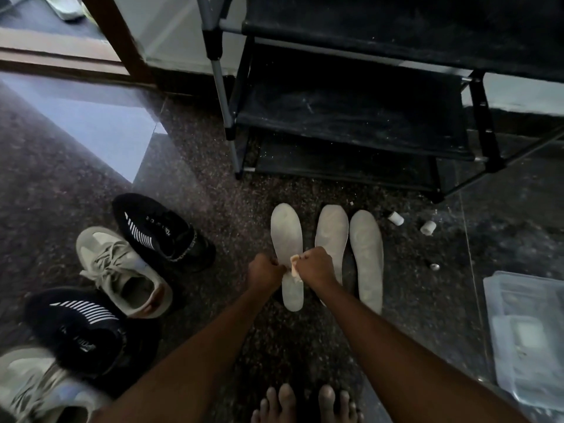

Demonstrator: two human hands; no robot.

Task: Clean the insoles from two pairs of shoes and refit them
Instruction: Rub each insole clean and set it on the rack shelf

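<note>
Left insole (pixel 286 230), middle insole (pixel 332 230) and right insole (pixel 366 248) lie flat on the speckled floor (pixel 213 184), toes far — pale grey, dull, faintly smudged. Left hand (pixel 265 271) and right hand (pixel 316 267), fingers curled tight, pinch a small cream wad (pixel 294 267) between them, over the left insole's waist. Shoes (pixel 122 270) stand well left.

Shoe rack (pixel 351 123) just beyond insoles (pixel 287 233)
</note>
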